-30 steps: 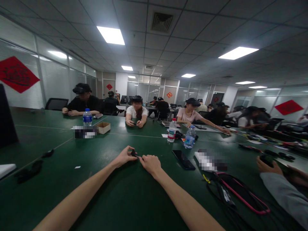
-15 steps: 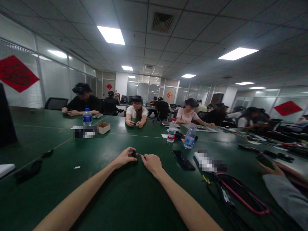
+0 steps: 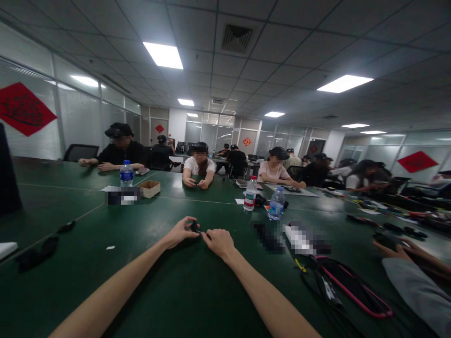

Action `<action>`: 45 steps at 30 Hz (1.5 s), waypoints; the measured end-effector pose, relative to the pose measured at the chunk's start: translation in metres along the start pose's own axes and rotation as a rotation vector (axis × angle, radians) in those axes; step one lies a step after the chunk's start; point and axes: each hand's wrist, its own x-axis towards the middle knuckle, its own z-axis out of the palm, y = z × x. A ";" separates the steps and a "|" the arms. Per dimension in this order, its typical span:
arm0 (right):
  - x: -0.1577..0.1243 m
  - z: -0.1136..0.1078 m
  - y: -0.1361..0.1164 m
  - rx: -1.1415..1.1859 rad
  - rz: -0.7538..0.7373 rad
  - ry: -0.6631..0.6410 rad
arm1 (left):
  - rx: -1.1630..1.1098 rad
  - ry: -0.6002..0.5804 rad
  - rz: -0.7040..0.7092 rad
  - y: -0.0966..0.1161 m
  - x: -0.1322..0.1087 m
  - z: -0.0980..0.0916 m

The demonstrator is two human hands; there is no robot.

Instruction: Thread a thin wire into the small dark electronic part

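Above the green table (image 3: 158,281), my left hand (image 3: 181,233) pinches a small black object (image 3: 194,226) between thumb and fingers; its kind is too small to make out. My right hand (image 3: 218,241) is closed, palm down, just to the right. From its fingertips a thin metal tip (image 3: 199,232) points left and meets or nearly meets the black object. The rest of that slim tool is hidden inside the right hand. Both forearms reach in from the bottom edge.
A red-capped bottle (image 3: 250,193) and a blue-capped bottle (image 3: 276,203) stand ahead to the right. Farther left are another bottle (image 3: 126,174) and a small open box (image 3: 150,188). A pink-edged black pouch (image 3: 355,286) lies right, beside a co-worker's sleeve (image 3: 408,286).
My right hand has shifted slightly left, bringing the metal tip up to the black object. The left hand keeps its pinch, with the object turned a little.
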 end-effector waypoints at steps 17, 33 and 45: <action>0.003 0.007 0.006 0.017 0.042 0.034 | -0.041 -0.043 -0.052 -0.009 0.006 0.001; 0.002 0.006 0.004 0.039 0.045 0.011 | 0.023 -0.041 -0.034 -0.006 0.003 0.001; 0.002 0.008 0.003 0.001 -0.004 0.037 | 0.012 -0.023 0.018 -0.001 0.000 0.000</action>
